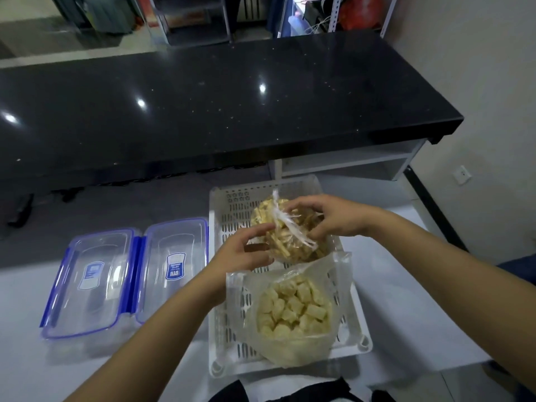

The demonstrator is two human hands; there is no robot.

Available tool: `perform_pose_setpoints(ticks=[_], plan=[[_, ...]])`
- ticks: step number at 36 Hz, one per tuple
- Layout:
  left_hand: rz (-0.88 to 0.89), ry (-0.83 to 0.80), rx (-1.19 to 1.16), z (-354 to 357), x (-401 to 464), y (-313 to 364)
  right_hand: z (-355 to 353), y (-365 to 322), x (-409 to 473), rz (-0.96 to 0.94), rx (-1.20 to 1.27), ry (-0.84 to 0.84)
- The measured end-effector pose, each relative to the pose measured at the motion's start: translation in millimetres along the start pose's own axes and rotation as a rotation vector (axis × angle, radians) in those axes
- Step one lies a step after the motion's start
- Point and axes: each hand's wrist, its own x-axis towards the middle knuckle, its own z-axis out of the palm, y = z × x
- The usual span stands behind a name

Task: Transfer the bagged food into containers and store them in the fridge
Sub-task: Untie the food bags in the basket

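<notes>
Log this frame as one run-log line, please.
stage: opening first bag | hands: left hand and right hand grip knotted bag over basket | containers: lidded

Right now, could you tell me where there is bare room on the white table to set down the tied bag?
Bare patches: in front of the two clear blue-clipped containers, near the table's front edge, and right of the white slotted basket. The basket is crowded: the tied bag of brown strips, held by both hands, and the open bag of pale cubes fill it.
</notes>
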Motion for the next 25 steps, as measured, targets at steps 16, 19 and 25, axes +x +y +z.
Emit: perform_pose_setpoints(ticks=[16, 19, 25], plan=[[0.239, 0.101, 0.582, -29, 19, 48, 16, -30, 9, 0.012, -0.241, 0.319], [0.310, 0.032, 0.754, -20, 31, 55, 20, -37, 7, 0.024, -0.367, 0.347], [0.347, -0.004, 0.921, -10, 54, 51, 30, -37, 8, 0.066, -0.498, 0.394]])
